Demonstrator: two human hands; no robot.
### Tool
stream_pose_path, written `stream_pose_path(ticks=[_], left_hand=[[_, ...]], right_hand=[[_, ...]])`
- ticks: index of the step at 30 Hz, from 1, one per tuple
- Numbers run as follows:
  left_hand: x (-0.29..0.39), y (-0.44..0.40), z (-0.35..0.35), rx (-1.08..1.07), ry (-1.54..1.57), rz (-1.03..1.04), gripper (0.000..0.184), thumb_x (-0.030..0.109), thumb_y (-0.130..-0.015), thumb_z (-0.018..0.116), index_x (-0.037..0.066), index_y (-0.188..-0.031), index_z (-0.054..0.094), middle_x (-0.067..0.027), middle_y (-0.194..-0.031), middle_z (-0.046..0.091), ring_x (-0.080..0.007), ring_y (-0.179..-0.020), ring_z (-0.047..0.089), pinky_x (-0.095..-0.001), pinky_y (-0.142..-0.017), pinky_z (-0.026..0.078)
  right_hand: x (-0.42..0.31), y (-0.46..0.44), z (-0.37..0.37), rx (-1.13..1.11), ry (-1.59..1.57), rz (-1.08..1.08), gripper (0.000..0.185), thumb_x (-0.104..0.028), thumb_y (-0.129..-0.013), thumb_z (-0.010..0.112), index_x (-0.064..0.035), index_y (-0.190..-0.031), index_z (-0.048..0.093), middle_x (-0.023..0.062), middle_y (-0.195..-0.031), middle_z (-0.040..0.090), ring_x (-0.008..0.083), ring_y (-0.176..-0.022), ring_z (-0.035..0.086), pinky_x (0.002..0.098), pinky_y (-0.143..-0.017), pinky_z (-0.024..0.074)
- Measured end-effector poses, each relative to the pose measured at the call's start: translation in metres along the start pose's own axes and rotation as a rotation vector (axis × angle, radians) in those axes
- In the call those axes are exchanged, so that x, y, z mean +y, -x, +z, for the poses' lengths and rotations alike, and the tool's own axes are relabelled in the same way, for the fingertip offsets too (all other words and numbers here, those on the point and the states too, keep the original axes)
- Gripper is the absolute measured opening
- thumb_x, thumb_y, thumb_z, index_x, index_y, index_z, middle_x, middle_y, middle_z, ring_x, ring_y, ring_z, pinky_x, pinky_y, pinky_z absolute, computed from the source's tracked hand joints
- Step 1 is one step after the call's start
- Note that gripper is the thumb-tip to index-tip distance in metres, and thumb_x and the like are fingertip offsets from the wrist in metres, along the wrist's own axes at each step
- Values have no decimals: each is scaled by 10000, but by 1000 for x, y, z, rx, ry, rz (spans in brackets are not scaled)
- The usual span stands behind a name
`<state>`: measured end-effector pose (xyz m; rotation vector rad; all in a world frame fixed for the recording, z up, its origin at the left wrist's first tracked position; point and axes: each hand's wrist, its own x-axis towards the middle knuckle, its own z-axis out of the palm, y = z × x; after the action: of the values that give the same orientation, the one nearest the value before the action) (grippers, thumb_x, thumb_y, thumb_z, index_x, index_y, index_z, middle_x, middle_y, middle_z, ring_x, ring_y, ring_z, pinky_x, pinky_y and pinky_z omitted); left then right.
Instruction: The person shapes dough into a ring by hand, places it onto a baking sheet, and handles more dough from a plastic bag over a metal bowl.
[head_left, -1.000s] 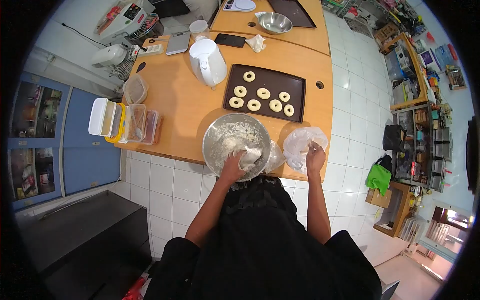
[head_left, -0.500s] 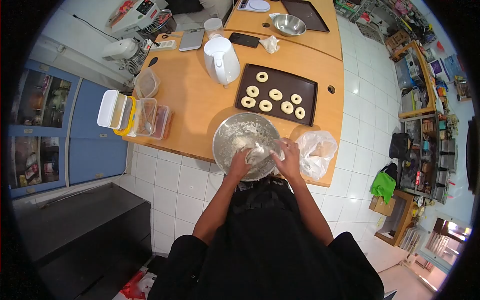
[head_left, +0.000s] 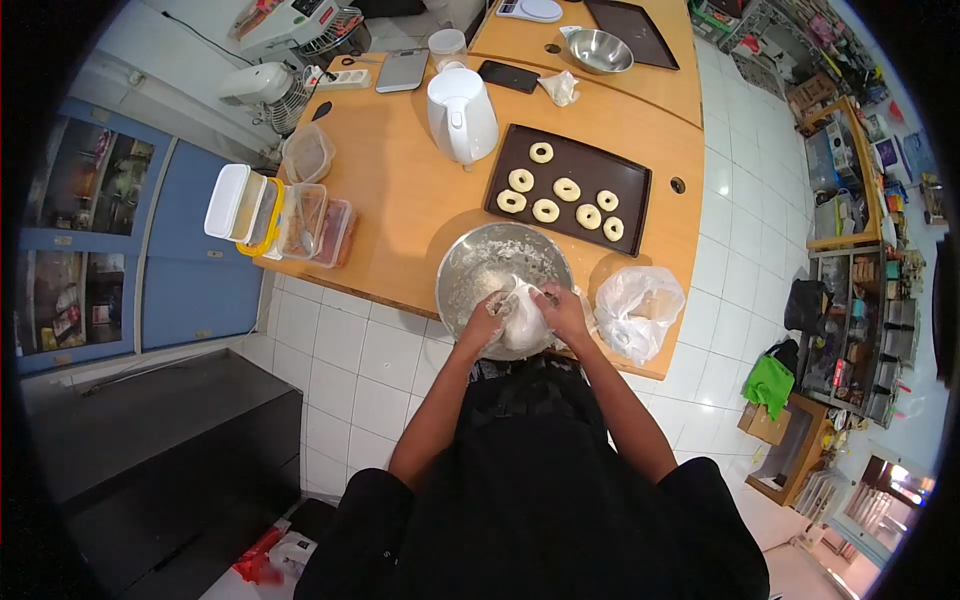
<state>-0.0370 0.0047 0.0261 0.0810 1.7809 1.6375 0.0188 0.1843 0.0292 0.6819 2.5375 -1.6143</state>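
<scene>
A steel mixing bowl (head_left: pixel 456 262) stands at the table's near edge, its inside smeared with white flour or dough. Over its near half hangs a thin white plastic bag (head_left: pixel 523 324). My left hand (head_left: pixel 483 323) pinches the bag's left side, and my right hand (head_left: pixel 562 311) grips its upper right edge. What the bag contains, if anything, cannot be made out. Beyond the bowl lies a dark baking tray (head_left: pixel 600 165) with several pale dough rings (head_left: pixel 566 190) on it.
Right of the bowl sits another crumpled plastic bag (head_left: pixel 640 312). A white electric kettle (head_left: pixel 463 115) stands behind. Stacked plastic containers (head_left: pixel 300 222) line the table's left edge. Farther back are a black phone (head_left: pixel 508 76), a kitchen scale (head_left: pixel 402 71) and a small steel bowl (head_left: pixel 600 51).
The white bag has been lifted and spread between both hands, and now shows larger above the bowl. My hands have come nearer each other. The whole view has shifted slightly.
</scene>
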Motion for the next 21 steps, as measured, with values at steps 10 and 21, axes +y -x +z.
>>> stream_pose_path(ticks=[10,21], left_hand=[[-49,-17,-5,85,71,-204,275,147,-847,656,-12,-1072,662,-44,-922,675,-115,-822,571,-278,-751,470],[3,-3,-10,69,-306,285,280,-29,-803,580,2,-1080,614,-97,-977,665,-148,-909,601,-288,-835,463]], right_hand=[[-1,-1,14,-8,189,164,336,-363,-833,631,-56,-940,717,181,-864,694,335,-848,674,386,-757,510],[-10,-10,6,-21,-279,-16,187,-170,-862,677,-8,-955,688,65,-890,682,135,-815,611,293,-761,483]])
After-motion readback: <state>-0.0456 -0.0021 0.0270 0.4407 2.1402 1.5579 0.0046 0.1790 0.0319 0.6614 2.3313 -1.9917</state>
